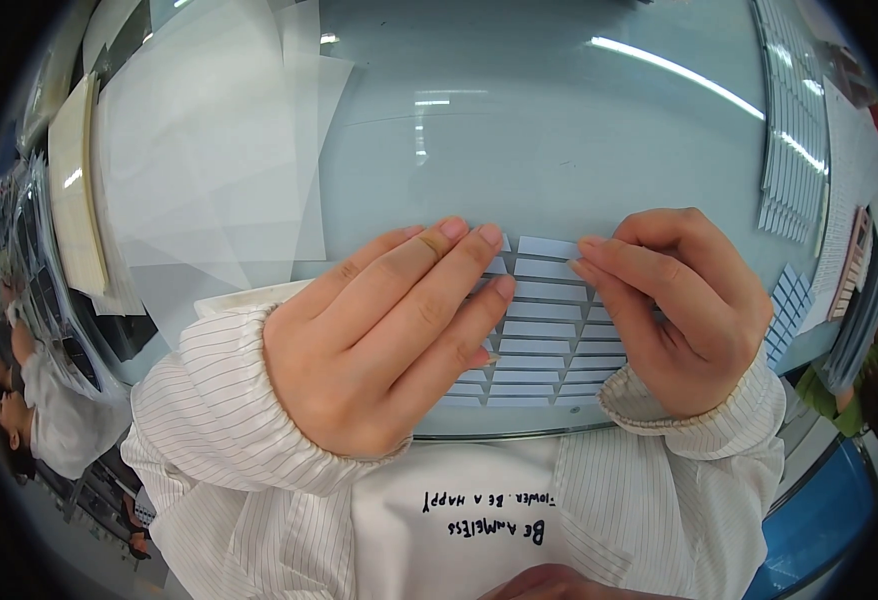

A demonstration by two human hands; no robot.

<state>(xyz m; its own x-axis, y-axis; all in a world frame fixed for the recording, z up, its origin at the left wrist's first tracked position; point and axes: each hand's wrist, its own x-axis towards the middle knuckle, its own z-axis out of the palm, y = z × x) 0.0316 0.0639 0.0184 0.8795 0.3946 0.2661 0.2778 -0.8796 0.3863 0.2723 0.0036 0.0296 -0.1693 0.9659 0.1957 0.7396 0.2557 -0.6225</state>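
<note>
Striped sleeves [259, 400] frame both hands at the tabletop's [559, 150] near edge: left hand [389, 340] flat, fingers extended, pinning a sheet of small labels [544, 345]; right hand [674, 310] curled, fingertips pinching one strip, which may tear or crease if peeled unevenly.

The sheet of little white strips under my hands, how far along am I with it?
Done, it seems: filled strip sheets lie at the right edge of the table. In hand: the left hand presses flat on the strip sheet while the right hand pinches a strip near its top. Left: most rows on this sheet look untouched, and translucent blank sheets wait at the left.
</note>
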